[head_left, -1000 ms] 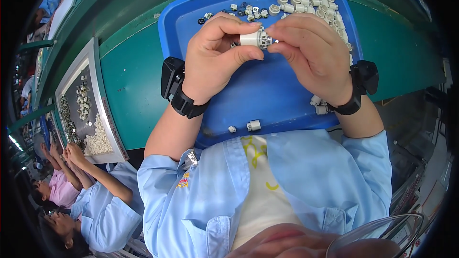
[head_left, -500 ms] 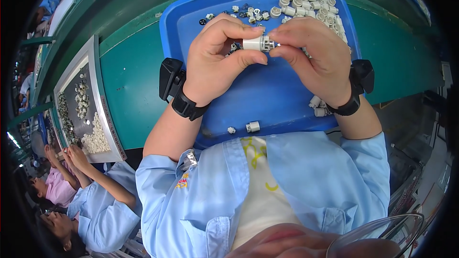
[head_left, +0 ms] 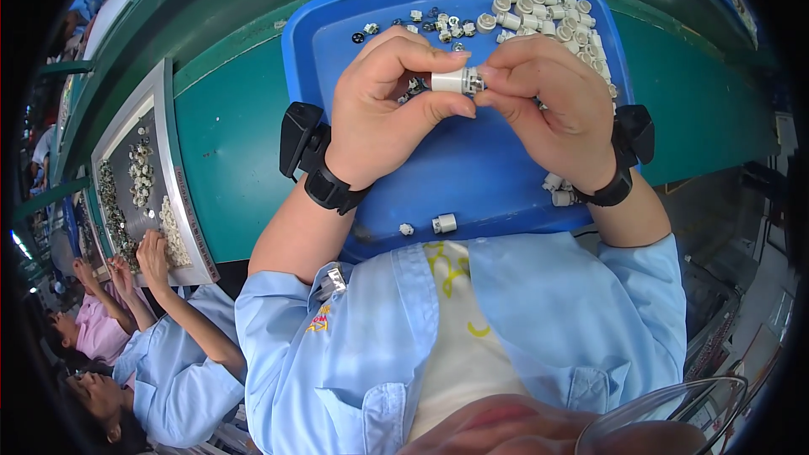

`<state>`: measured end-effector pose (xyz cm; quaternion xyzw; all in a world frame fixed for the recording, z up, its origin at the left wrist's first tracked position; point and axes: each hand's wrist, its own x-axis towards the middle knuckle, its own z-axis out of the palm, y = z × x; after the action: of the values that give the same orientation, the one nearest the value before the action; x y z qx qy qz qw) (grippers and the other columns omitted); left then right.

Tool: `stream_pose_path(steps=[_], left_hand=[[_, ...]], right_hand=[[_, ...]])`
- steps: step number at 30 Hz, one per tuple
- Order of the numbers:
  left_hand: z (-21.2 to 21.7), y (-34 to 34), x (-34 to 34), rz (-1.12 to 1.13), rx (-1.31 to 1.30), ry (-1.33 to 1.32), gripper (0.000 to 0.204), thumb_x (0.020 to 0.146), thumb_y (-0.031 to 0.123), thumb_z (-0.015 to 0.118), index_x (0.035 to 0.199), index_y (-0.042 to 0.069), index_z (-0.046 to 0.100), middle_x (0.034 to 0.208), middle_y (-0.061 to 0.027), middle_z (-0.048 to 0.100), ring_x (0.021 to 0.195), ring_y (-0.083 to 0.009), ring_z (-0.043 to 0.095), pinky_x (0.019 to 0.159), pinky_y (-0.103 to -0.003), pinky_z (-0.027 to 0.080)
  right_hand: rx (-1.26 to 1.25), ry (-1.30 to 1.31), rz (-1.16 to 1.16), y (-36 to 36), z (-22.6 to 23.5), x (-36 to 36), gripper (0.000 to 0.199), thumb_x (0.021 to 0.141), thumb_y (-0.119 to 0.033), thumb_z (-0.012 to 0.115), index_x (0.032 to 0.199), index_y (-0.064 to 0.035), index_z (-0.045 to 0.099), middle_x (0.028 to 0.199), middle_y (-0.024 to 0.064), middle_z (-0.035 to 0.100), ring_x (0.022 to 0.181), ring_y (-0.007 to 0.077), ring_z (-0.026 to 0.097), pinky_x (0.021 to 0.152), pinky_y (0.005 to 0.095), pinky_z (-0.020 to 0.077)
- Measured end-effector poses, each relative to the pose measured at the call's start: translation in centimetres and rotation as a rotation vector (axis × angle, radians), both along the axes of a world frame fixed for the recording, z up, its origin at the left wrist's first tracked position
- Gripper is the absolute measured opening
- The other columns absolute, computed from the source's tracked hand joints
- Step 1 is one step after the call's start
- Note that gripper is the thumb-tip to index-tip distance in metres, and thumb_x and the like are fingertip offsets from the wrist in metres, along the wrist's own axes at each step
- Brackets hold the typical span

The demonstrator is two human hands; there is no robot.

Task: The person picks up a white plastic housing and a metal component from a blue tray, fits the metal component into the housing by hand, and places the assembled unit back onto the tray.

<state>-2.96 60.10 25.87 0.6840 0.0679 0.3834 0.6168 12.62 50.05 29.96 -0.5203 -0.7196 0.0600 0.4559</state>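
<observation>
Above the blue tray, a white plastic cylindrical housing [head_left: 447, 82] lies sideways between the thumb and fingers of my left hand [head_left: 371, 114]. At the housing's right end sits a small white-and-metal insert [head_left: 473, 80], partly out of the opening. My right hand [head_left: 560, 105] pinches the outer end of this insert with thumb and fingertips. The fingers cover part of it, so how deep it sits cannot be seen. Both wrists wear black straps with small black devices.
The blue tray [head_left: 404, 190] holds piled white housings [head_left: 573, 25] at the far right and small inserts with dark round parts [head_left: 442, 27] at the far middle. A loose housing [head_left: 444, 223] lies near its front edge. At left, co-workers sit by a metal-framed tray [head_left: 183, 194] of small parts.
My right fingers have closed in around the insert, and the housing has shifted very slightly right. At left, a co-worker's hands have moved apart, one reaching over the framed tray.
</observation>
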Motion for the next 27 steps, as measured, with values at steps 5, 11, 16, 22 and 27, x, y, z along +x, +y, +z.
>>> stream_pose_path(steps=[5, 11, 16, 22, 27], left_hand=[[0.3, -0.1, 0.1, -0.026, -0.117, -0.075, 0.032, 0.067, 0.006, 0.074, 0.096, 0.004, 0.061, 0.091, -0.0046, 0.054, 0.079, -0.0118, 0.055, 0.067, -0.022, 0.046], [0.5, 0.0, -0.2, -0.058, -0.101, -0.009, 0.029, 0.067, 0.009, 0.075, 0.092, 0.005, 0.062, 0.087, -0.0043, 0.057, 0.078, -0.0132, 0.056, 0.066, -0.024, 0.046], [0.7, 0.3, -0.6, 0.034, 0.281, 0.063, 0.029, 0.064, 0.013, 0.076, 0.087, 0.005, 0.061, 0.081, -0.0048, 0.06, 0.074, -0.0155, 0.057, 0.064, -0.027, 0.045], [0.7, 0.4, -0.3, 0.065, 0.406, 0.062, 0.029, 0.062, 0.014, 0.077, 0.083, 0.005, 0.061, 0.079, -0.006, 0.061, 0.07, -0.0196, 0.057, 0.063, -0.029, 0.045], [1.4, -0.5, -0.3, 0.181, 0.305, 0.095, 0.027, 0.062, 0.012, 0.077, 0.083, 0.005, 0.06, 0.078, -0.0061, 0.06, 0.071, -0.0212, 0.057, 0.065, -0.029, 0.045]], right_hand=[[-0.053, 0.155, 0.08, -0.2, -0.4, 0.0, 0.012, 0.074, -0.002, 0.067, 0.081, -0.0003, 0.057, 0.088, 0.0108, 0.06, 0.076, 0.0165, 0.058, 0.066, 0.0244, 0.046], [-0.45, 0.857, 0.349, 0.3, -1.3, 0.3, 0.015, 0.083, -0.008, 0.059, 0.092, -0.0014, 0.05, 0.097, 0.0066, 0.051, 0.086, 0.01, 0.05, 0.075, 0.0221, 0.0419], [-0.62, 0.861, 0.447, 0.4, -1.7, 0.7, 0.018, 0.084, -0.011, 0.058, 0.095, -0.0035, 0.045, 0.095, 0.0037, 0.046, 0.087, 0.0084, 0.047, 0.076, 0.0208, 0.0401], [-0.633, 0.819, 0.484, 0.7, -2.1, 1.2, 0.017, 0.085, -0.013, 0.057, 0.094, -0.0046, 0.045, 0.093, 0.0025, 0.046, 0.086, 0.0076, 0.047, 0.074, 0.0196, 0.0396], [-0.632, 0.933, 0.474, 1.0, -1.3, 0.6, 0.016, 0.087, -0.011, 0.054, 0.099, -0.0039, 0.045, 0.096, 0.0012, 0.047, 0.083, 0.0056, 0.048, 0.073, 0.018, 0.0397]])
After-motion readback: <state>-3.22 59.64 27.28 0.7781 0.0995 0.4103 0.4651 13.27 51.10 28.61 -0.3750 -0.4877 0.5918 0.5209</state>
